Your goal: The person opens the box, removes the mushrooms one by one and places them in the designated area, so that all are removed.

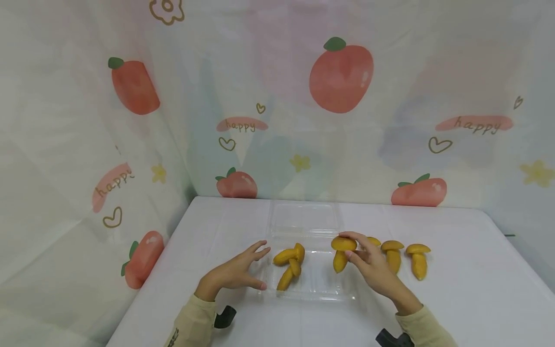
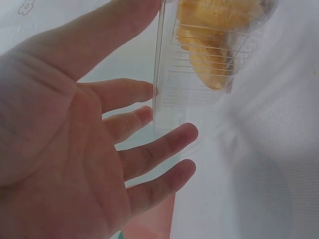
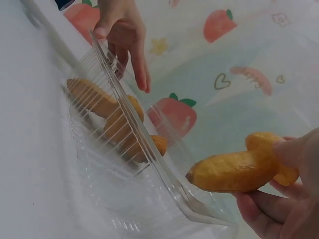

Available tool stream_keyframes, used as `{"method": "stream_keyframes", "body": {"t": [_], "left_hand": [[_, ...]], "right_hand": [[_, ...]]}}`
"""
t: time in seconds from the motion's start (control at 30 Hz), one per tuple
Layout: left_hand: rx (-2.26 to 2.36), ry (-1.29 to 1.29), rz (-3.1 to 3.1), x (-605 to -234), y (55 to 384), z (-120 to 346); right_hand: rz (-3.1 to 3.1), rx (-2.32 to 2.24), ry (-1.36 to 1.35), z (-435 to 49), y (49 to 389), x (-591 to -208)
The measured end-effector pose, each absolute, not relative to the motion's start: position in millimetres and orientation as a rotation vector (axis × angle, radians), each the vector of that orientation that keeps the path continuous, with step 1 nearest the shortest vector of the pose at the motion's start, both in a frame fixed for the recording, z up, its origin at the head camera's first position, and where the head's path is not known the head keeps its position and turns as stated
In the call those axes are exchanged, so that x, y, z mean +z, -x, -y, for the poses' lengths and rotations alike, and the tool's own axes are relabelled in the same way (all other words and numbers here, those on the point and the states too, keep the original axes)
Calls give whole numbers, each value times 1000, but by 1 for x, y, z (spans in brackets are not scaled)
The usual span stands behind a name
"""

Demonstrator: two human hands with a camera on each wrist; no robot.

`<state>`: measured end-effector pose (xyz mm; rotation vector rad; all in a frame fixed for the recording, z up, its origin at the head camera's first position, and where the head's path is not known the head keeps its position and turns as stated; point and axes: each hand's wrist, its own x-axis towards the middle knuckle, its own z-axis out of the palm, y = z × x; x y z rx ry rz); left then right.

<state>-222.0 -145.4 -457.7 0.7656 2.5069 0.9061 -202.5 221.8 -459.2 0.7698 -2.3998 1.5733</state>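
Note:
A yellow toy mushroom [image 1: 340,260] is pinched by its cap in my right hand [image 1: 376,270], over the right side of a clear plastic box [image 1: 318,277]. The right wrist view shows this mushroom [image 3: 232,172] with its stem pointing left, apart from the box rim. Two more yellow mushrooms [image 1: 286,256] lie crossed inside the box at its left. My left hand [image 1: 234,273] is beside the box's left wall, fingers spread and holding nothing. In the left wrist view its fingers [image 2: 159,152] are near the ribbed wall.
The box's hinged clear lid [image 1: 305,217] lies laid back behind it. To the right, several mushrooms [image 1: 418,262] stand in a row on the white table [image 1: 459,308]. A fruit-patterned cloth [image 1: 277,86] hangs behind and at the left.

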Motion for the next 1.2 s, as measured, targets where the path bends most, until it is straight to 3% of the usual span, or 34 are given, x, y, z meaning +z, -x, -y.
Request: {"method": "stream_keyframes", "body": {"t": [1.2], "left_hand": [[928, -798, -2509, -460, 221, 146]], "right_hand": [[2488, 1168, -278, -352, 193, -452]]}}
